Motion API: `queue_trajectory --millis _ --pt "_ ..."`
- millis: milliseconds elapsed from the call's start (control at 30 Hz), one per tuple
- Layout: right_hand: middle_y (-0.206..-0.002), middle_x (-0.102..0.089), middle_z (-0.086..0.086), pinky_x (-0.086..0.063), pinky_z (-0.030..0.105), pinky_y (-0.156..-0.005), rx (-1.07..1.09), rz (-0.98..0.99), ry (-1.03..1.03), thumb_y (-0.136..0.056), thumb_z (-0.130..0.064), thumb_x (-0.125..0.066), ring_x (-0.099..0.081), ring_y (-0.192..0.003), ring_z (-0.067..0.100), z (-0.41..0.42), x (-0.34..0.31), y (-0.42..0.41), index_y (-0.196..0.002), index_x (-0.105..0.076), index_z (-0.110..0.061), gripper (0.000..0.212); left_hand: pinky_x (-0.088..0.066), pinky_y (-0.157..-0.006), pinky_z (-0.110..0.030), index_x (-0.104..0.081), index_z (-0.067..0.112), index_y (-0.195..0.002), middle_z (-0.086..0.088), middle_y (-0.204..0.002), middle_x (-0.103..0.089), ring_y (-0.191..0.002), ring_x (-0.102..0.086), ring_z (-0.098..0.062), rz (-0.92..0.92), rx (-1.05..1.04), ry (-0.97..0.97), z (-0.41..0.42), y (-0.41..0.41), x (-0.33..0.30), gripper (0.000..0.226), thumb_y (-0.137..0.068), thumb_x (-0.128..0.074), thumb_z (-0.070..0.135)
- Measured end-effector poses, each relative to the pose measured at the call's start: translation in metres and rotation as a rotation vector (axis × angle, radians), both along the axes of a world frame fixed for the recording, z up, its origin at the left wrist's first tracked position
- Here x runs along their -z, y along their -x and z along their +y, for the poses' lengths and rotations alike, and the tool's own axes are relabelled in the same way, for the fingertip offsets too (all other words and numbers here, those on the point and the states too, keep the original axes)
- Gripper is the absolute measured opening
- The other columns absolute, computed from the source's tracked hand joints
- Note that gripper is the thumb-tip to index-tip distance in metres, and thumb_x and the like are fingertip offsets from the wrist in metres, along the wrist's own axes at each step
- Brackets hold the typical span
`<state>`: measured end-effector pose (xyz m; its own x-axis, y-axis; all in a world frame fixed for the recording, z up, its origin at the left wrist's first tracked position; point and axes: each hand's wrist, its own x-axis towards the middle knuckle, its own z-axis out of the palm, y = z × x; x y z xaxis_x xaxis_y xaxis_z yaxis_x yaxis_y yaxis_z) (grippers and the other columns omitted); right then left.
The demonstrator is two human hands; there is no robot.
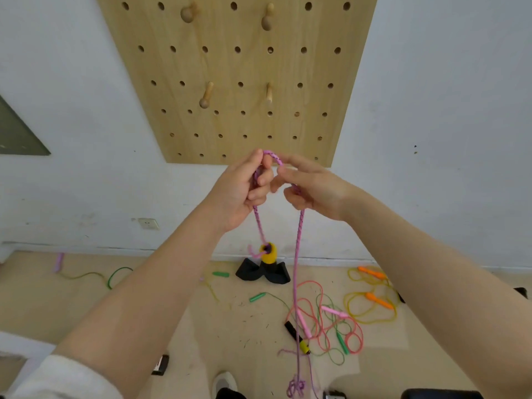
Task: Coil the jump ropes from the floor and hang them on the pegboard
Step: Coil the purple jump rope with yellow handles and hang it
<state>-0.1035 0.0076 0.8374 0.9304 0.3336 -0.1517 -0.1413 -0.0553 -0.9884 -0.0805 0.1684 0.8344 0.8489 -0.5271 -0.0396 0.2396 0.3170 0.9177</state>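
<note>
Both hands (276, 188) grip purple rope (298, 249) (pegboard (236, 67) behind)

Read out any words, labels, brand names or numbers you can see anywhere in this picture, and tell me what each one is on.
No text can be read.
The small black object on the floor near the bottom edge has a pale patch, maybe a label; too blurred to read.
The pegboard, the purple rope in the hands, and the wall socket show no lettering.
</note>
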Motion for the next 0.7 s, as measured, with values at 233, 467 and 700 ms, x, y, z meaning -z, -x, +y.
queue_trajectory --millis 233,467,700 --pt "-0.056 -0.039 -0.004 -0.025 0.02 -0.047 0.404 -0.245 0.457 -0.095 -0.022 -0.048 -0.03 -0.049 0.01 -0.019 0.017 -0.008 -0.072 -0.057 -0.021 0.024 -0.04 -0.047 -0.016 -0.062 0.016 -0.079 0.009 -0.052 -0.05 -0.046 -0.047 -0.004 0.192 -0.016 0.611 -0.001 0.011 0.007 0.023 -0.087 -0.042 0.025" --pt "-0.069 -0.05 0.001 -0.043 0.027 -0.074 -0.069 0.14 0.768 -0.099 -0.031 -0.036 -0.049 -0.064 0.015 -0.031 0.054 0.013 -0.113 -0.055 -0.012 0.03 -0.019 -0.031 -0.013 -0.051 0.03 -0.125 0.011 -0.051 -0.045 -0.029 -0.025 -0.002 0.124 -0.2 0.468 0.004 0.003 0.0 0.032 -0.099 -0.033 0.035" --pt "-0.091 -0.058 -0.004 -0.036 0.023 -0.071 -0.183 -0.173 1.01 -0.098 -0.022 -0.041 -0.049 -0.083 0.012 -0.022 0.042 0.027 -0.104 -0.064 -0.016 0.025 -0.035 -0.04 -0.015 -0.042 0.021 -0.135 -0.004 -0.066 -0.07 -0.04 -0.045 -0.007 -0.036 -0.138 -0.193 0.019 0.0 0.02 0.037 -0.099 -0.035 0.013"
